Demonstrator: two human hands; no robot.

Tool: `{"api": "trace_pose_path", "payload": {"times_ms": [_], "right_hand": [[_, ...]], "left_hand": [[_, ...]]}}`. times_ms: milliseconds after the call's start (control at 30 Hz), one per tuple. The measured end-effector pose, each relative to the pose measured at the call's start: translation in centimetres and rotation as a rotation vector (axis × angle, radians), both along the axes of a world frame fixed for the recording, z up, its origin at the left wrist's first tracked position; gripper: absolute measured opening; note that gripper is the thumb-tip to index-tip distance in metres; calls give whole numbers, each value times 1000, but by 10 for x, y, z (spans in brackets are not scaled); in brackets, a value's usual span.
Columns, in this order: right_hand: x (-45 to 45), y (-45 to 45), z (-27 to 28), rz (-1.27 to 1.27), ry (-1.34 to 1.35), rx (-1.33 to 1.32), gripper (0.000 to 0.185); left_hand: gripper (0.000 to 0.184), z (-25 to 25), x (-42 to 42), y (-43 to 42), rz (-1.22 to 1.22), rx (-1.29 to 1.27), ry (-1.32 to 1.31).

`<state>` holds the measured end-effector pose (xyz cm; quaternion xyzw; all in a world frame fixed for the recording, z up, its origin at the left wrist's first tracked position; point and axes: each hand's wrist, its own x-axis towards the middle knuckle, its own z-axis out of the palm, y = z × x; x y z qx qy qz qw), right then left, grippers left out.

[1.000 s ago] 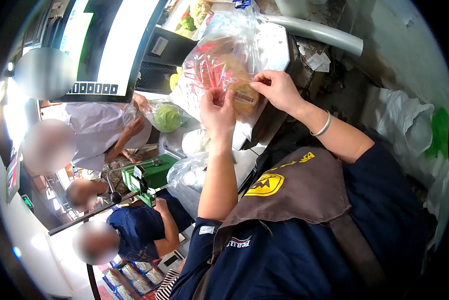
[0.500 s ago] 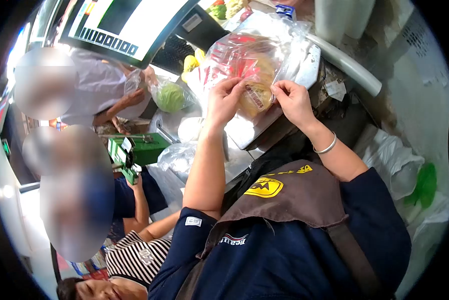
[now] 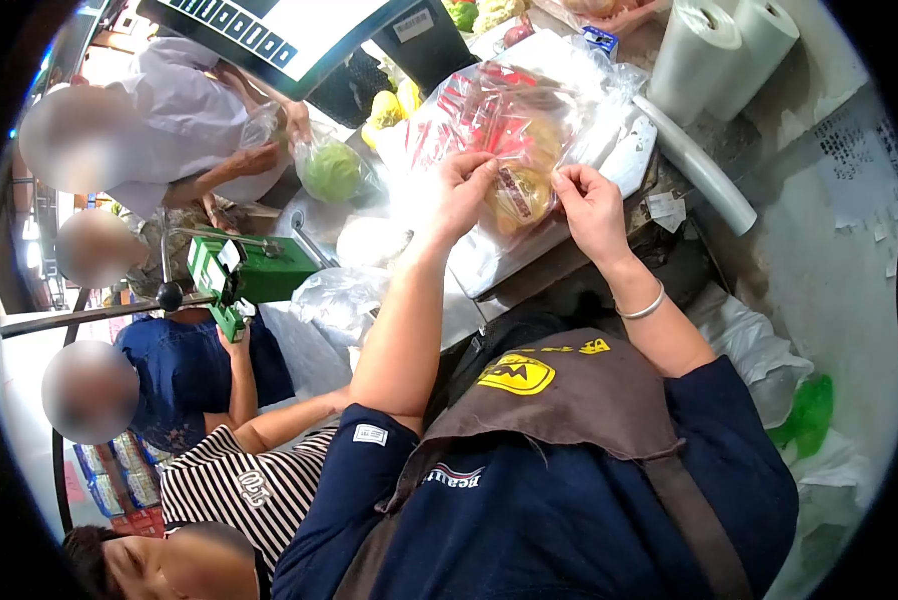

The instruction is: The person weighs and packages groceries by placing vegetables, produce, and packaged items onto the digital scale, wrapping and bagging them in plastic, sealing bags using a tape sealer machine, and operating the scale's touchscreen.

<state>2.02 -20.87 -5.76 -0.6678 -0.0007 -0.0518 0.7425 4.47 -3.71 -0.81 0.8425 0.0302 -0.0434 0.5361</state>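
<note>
A clear plastic bag with red print [image 3: 484,95] lies on the white counter in front of me, and a yellowish packed item with a printed label [image 3: 517,200] shows inside or under its film. My left hand [image 3: 457,195] is closed in a pinch on the bag's near left edge. On the near right edge, my right hand [image 3: 594,208] pinches the film between thumb and fingers; a silver bangle circles that wrist. Both hands are close to the labelled item, one on either side. What the item is, I cannot make out.
A screen [image 3: 259,40] stands at the upper left, near yellow peppers [image 3: 389,108]. Plastic rolls [image 3: 697,55] are at the upper right. Left of me, a person holds a bagged green cabbage [image 3: 331,172] beside a green box-like device [image 3: 264,268]. Other people stand close by.
The camera view has shifted slightly, bringing more of the plastic rolls into sight. Both hands keep their pinch on the bag, with little movement between them.
</note>
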Motion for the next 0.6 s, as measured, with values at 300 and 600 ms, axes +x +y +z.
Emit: {"api": "trace_pose_path", "payload": {"times_ms": [300, 600], "right_hand": [[3, 0, -2, 12, -5, 28, 16], [10, 3, 7, 3, -53, -78, 15]], "left_hand": [[17, 1, 1, 0, 59, 10, -52], [19, 3, 4, -16, 25, 311, -126]]}}
